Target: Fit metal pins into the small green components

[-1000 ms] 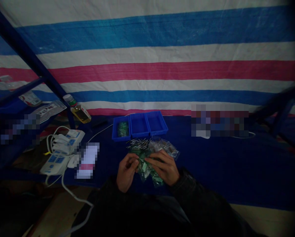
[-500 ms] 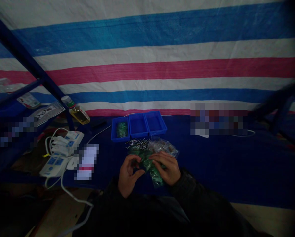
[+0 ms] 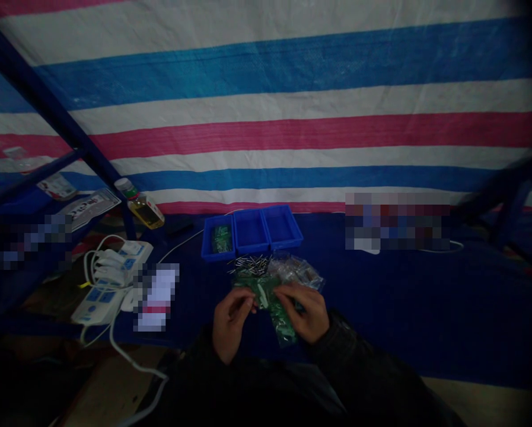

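Observation:
My left hand [image 3: 230,323] and my right hand [image 3: 303,314] are low in the head view, over a clear plastic bag of green circuit boards [image 3: 270,305]. My right fingers press on this bag from above. My left fingertips pinch together at its left edge, and I cannot tell whether they hold anything. Just beyond lies a small pile of metal pins [image 3: 250,265], and a second clear bag [image 3: 298,271] with small parts sits to the right of it. A green packet [image 3: 222,238] lies in the left compartment of a blue plastic tray [image 3: 252,232].
Two white power strips [image 3: 100,304] with blue switches and plugged-in adapters lie to the left, with white cables. Beyond them stands a small bottle of yellow liquid [image 3: 143,207]. A blue metal frame [image 3: 56,118] and striped tarpaulin [image 3: 292,118] rise behind the blue table cover [image 3: 403,296].
My left fingers have closed in from a curled, apart pose to a pinch at the bag's edge. Both hands sit slightly lower in the view, and the whole scene has shifted slightly downward.

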